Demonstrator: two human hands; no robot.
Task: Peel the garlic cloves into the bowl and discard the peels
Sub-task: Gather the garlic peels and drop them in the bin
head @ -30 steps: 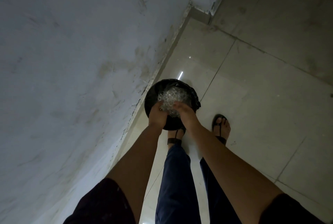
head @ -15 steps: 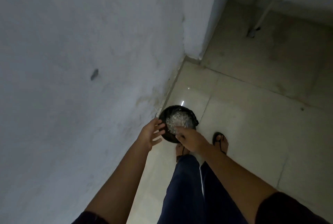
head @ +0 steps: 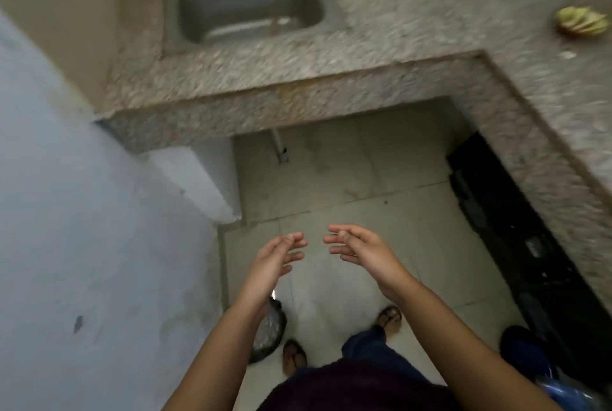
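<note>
A: Head view, blurry from motion. Both hands are up in front of the body over the tiled floor (head: 357, 212), palms facing each other, apart. Left hand (head: 276, 258) has fingers spread and slightly curled, nothing in it. Right hand (head: 361, 250) is the same: fingers loose, empty.

B: Where's the task stuff?

A: Black bin (head: 270, 333) sits on the floor against the wall (head: 82, 245), just below the left forearm, which covers part of it. It has a dark liner with pale, shiny crumpled material inside. Can't tell if that's peels, too small and blurred. No cloves or bowl that I can make out.

B: Feet?

A: Two sandalled feet. One (head: 293, 357) is just beside the bin, the other (head: 390, 319) is further right. Dark trousers, dark top at the bottom edge.

B: Surroundings?

A: Speckled stone desk (head: 381, 56) runs in an L across the top and down the right side. Steel sink (head: 248, 3) is set into it at upper left. Yellowish-green food scrap (head: 583, 23) lies on the desk at far right, with a small pale bit near it. Open space under the desk, with a pipe (head: 280, 145) coming down below the sink. Dark black items are under the right run, and a blue object (head: 526, 354) sits on the floor at lower right. Can't identify either.
</note>
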